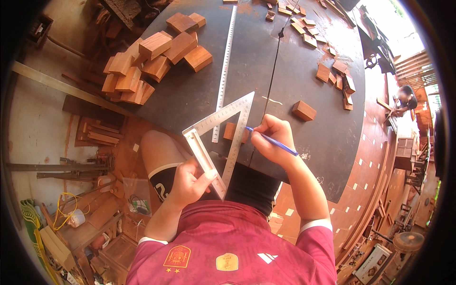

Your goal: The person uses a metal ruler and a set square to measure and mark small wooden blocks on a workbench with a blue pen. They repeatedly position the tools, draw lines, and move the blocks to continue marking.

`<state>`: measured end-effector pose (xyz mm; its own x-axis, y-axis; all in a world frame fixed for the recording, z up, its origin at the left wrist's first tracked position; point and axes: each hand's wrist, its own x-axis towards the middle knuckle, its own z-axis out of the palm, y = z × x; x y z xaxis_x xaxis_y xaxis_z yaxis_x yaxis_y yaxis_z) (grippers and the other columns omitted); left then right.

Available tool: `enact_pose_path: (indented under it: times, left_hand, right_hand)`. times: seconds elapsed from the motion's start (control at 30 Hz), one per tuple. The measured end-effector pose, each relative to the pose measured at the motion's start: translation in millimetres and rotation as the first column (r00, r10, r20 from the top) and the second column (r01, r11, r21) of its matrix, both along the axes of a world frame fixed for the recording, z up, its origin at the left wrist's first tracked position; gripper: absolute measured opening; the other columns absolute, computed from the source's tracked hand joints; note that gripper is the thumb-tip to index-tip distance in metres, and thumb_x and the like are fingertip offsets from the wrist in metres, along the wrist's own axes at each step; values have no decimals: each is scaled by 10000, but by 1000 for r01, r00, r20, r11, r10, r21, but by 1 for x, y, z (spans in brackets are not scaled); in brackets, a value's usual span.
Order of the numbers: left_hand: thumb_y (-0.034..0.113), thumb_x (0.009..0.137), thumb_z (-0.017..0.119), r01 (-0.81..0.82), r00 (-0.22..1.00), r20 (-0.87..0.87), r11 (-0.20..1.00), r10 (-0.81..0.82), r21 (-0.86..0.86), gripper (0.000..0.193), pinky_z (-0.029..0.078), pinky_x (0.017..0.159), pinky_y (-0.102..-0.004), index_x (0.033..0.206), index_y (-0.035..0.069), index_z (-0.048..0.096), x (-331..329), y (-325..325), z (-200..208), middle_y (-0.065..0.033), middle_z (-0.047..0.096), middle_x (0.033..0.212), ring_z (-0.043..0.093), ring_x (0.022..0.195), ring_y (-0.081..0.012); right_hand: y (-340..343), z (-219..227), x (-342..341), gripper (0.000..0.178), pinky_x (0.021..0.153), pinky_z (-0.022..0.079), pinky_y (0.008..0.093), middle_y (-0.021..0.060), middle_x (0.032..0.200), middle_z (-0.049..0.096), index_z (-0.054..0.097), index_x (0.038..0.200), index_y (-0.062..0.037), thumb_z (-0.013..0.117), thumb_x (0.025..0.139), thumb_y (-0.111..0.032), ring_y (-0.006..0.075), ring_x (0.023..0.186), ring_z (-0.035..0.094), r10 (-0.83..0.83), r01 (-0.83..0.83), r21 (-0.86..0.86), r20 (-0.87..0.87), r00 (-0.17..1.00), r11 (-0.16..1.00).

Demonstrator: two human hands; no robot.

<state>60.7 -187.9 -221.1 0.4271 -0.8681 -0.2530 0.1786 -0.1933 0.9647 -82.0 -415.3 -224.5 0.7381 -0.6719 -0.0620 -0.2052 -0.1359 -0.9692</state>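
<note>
My left hand (189, 184) is closed around the thick edge of a metal triangle square (203, 155), thumb on top. The square is tilted above the near edge of the dark table (190, 95). Behind its opening and long ruled side, a small reddish wooden block (230, 130) lies on the table, partly covered. My right hand (274, 140) pinches a blue pen (284, 146), its tip at the ruled edge beside the block. A long steel ruler (225, 61) runs away from me across the table, its near end by the square. Another wooden block (304, 111) rests right of my right hand.
A heap of wooden blocks (154, 46) sits at the table's left. Smaller blocks (304, 28) lie scattered at the far right, with more (338, 76) along the right edge. A seam (274, 61) splits the tabletop. Far right, another person (406, 100) bends over wood.
</note>
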Motion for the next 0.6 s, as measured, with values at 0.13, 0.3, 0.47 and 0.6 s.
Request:
enact_pose_path:
  times: [0.13,0.3,0.47,0.6]
  left_hand:
    - [121,940,677,-8,1000,-3,1000,8,-1,196,510,487,-213,1069,-24,652,0,0,0,-60,710,803,667,639,-79]
    - [114,937,685,-13,1000,19,999,13,32,207,511,481,-216,1074,-36,647,-1,-1,4,-69,714,797,665,620,-80]
    - [126,958,673,1,1000,25,997,-3,71,190,513,464,-212,1026,-24,578,-5,-2,8,-72,675,787,651,612,-92]
    - [125,957,671,4,1000,24,997,-6,73,195,507,461,-210,1034,-25,573,-5,-2,6,-67,670,787,640,604,-87]
  right_hand:
    - [0,0,0,194,536,467,256,43,631,612,520,722,25,684,808,-31,38,644,582,0,0,-3,6,1000,1000]
    - [1,4,2,220,517,386,234,-33,647,536,485,701,-14,674,814,-6,8,643,465,3,-3,-15,15,1000,1000]
    - [2,4,2,228,515,387,234,-29,639,535,487,696,-9,683,814,-10,8,634,468,9,-9,-5,21,1000,1000]
    - [2,0,0,233,501,386,231,-19,622,556,491,679,-4,688,805,-11,8,615,475,24,-24,-18,17,1000,1000]
